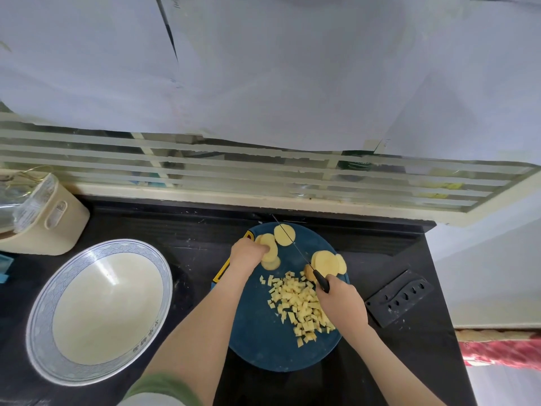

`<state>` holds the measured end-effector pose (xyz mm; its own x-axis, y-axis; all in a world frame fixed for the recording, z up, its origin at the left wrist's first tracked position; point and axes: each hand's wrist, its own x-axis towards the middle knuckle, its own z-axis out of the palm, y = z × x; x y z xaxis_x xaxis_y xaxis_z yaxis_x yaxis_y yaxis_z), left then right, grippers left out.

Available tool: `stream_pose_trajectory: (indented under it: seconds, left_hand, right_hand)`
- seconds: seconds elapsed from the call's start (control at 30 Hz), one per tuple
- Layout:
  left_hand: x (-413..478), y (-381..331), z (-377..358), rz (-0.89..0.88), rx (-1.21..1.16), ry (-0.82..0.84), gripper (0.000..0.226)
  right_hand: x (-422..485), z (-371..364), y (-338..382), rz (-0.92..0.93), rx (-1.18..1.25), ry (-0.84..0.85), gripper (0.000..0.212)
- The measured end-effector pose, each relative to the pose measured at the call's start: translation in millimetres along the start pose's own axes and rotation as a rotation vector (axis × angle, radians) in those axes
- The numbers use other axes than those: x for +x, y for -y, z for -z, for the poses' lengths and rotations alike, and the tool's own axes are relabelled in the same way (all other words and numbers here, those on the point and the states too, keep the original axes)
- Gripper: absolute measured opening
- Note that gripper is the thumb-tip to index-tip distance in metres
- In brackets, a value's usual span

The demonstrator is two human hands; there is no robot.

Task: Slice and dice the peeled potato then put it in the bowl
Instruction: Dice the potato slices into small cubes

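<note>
On the cutting board [263, 341], left hand [247, 254] holds potato slices [268, 247]; right hand [341, 300] grips knife [295, 247].

No marking resolves into readable text. The bowl [44, 312] carries a short row of blue characters [143, 346] on its inner band at the near side, too small to read. Beyond the bowl, the beige container [63, 230] bears an oval label [59, 211] whose print is blurred. Right of the bowl, the round cutting board [263, 341] shows a yellow-and-red printed mark [221, 272] at its left edge, partly covered and illegible.
</note>
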<state>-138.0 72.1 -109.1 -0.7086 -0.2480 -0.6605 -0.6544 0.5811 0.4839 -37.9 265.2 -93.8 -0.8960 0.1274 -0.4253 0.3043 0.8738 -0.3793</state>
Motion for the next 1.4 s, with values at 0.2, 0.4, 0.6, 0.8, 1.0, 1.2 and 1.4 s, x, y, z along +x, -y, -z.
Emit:
stream_pose_trajectory:
  seconds: [0.2, 0.4, 0.6, 0.8, 1.0, 1.2, 1.4]
  left_hand:
    - [-11, 22, 21, 0.011, -0.141, 0.011, 0.032]
    - [-35, 54, 39, 0.015, -0.290, 0.126, 0.023]
    - [-58, 114, 37, 0.102, -0.218, 0.197, 0.023]
    - [-77, 137, 10, 0.021, -0.053, -0.052, 0.042]
    - [-83, 134, -3, -0.085, 0.200, -0.112, 0.042]
    - [-76, 137, -3, -0.025, 0.051, -0.114, 0.044]
    - [-70, 136, -5, -0.092, -0.018, -0.085, 0.023]
  right_hand:
    - [-11, -4, 15, -0.019, 0.040, -0.035, 0.019]
    - [-27, -16, 31, -0.059, 0.188, -0.052, 0.022]
    - [-50, -45, 50, -0.103, 0.390, 0.078, 0.022]
    - [-72, -78, 47, -0.077, 0.350, 0.173, 0.027]
    - [-75, -89, 40, -0.011, 0.295, 0.199, 0.028]
    - [-71, -96, 41, -0.012, 0.320, 0.213, 0.031]
    - [-69, -103, 43, -0.015, 0.292, 0.261, 0.029]
